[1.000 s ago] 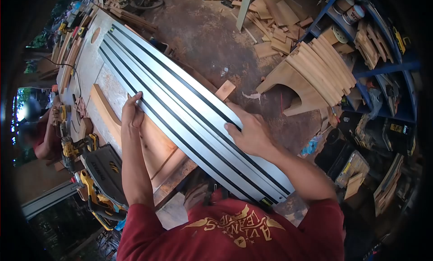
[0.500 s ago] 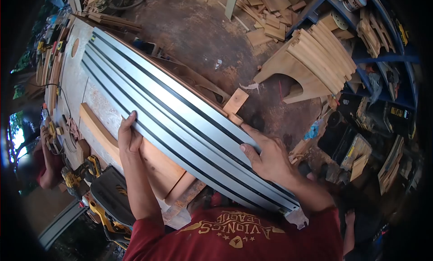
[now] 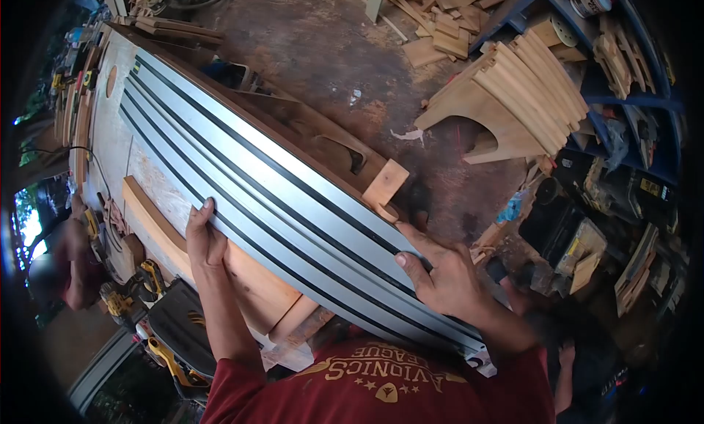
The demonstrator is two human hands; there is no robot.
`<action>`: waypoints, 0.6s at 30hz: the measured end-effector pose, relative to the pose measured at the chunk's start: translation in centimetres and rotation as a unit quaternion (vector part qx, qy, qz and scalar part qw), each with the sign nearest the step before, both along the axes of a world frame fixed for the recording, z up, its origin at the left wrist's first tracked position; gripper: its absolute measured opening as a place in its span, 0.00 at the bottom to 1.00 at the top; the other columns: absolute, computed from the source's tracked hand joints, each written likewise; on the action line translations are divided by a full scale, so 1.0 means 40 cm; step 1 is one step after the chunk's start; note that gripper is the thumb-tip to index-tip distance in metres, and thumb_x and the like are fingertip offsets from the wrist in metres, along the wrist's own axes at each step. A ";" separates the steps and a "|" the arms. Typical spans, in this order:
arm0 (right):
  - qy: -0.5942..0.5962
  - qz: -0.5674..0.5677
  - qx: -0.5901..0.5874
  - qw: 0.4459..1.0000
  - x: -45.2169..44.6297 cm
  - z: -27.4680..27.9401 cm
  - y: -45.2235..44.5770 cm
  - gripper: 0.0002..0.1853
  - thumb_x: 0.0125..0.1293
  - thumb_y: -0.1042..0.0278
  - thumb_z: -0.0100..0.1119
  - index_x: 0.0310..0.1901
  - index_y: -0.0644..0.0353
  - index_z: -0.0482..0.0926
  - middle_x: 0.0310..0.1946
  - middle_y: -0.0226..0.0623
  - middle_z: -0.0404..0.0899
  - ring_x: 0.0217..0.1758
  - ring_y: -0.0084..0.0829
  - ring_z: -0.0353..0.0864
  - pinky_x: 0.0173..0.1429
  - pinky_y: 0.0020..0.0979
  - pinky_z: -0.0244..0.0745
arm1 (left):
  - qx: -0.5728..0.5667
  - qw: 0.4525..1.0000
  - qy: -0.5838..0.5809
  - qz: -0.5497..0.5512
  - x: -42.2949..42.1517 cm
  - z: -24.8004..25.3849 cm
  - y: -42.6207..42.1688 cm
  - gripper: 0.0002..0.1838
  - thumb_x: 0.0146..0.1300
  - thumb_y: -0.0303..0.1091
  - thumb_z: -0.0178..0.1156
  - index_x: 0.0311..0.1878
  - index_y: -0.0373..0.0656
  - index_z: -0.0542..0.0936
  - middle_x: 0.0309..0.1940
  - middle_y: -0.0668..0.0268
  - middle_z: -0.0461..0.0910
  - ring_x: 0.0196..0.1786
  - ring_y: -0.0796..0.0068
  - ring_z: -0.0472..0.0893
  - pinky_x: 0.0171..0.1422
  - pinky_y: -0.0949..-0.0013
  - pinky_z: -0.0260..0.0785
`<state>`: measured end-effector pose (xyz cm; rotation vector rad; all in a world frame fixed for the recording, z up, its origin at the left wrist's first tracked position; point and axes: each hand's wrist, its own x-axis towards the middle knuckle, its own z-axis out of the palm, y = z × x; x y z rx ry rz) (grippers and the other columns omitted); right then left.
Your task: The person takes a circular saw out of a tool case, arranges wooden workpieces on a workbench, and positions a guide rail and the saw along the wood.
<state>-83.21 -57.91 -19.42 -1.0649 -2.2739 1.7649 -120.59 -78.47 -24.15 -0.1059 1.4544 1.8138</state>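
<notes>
A long silver guide rail [image 3: 293, 193] with black lengthwise strips lies diagonally across the workbench. My left hand [image 3: 205, 237] grips its near edge around the middle, thumb on top and fingers hidden beneath. Over the opposite edge, closer to my body, my right hand [image 3: 444, 274] is closed, its thumb pressing the top face and its index finger lying along the side. Just beyond that finger, a small wooden block [image 3: 386, 182] sticks out past the rail. Under the near side of the rail is a wide wooden board [image 3: 257, 288].
A curved wooden strip [image 3: 155, 222] lies on the bench [image 3: 158, 167]. Below left are a yellow drill [image 3: 121, 296] and a black case [image 3: 176, 318]. Stacked curved wood panels [image 3: 513, 94], offcuts [image 3: 447, 35] and blue shelves [image 3: 623, 101] stand to the right. Another person is at the left edge.
The view has shifted slightly, so bench, rail and hands appear a little lower and further left. Both hands keep their hold on the guide rail.
</notes>
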 end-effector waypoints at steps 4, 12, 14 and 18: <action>0.024 0.020 0.035 0.999 -0.006 -0.001 0.010 0.23 0.72 0.67 0.61 0.63 0.73 0.76 0.52 0.66 0.82 0.55 0.60 0.85 0.57 0.45 0.80 | 0.008 1.000 -0.016 0.004 -0.001 0.001 -0.007 0.27 0.66 0.21 0.63 0.68 0.30 0.69 0.58 0.52 0.82 0.59 0.59 0.84 0.69 0.57 0.79; 0.023 0.027 0.049 0.998 -0.002 -0.003 0.006 0.24 0.72 0.67 0.61 0.64 0.73 0.75 0.49 0.67 0.83 0.53 0.62 0.85 0.56 0.46 0.80 | 0.001 1.000 0.008 -0.021 0.013 0.015 0.008 0.29 0.66 0.26 0.65 0.69 0.33 0.68 0.58 0.55 0.81 0.61 0.59 0.83 0.71 0.56 0.75; 0.017 0.028 0.058 0.998 -0.003 -0.004 0.003 0.24 0.72 0.67 0.61 0.64 0.74 0.76 0.49 0.67 0.82 0.53 0.62 0.85 0.56 0.46 0.80 | 0.008 1.000 0.007 -0.028 0.016 0.018 0.012 0.29 0.67 0.27 0.65 0.69 0.32 0.68 0.58 0.55 0.81 0.61 0.59 0.83 0.71 0.56 0.76; 0.002 0.013 0.039 0.999 -0.009 0.011 -0.002 0.24 0.69 0.69 0.63 0.64 0.70 0.76 0.44 0.60 0.84 0.47 0.59 0.87 0.51 0.47 0.82 | -0.017 0.999 0.014 -0.023 0.012 0.014 0.013 0.29 0.67 0.26 0.64 0.69 0.31 0.68 0.58 0.54 0.82 0.59 0.59 0.84 0.68 0.57 0.78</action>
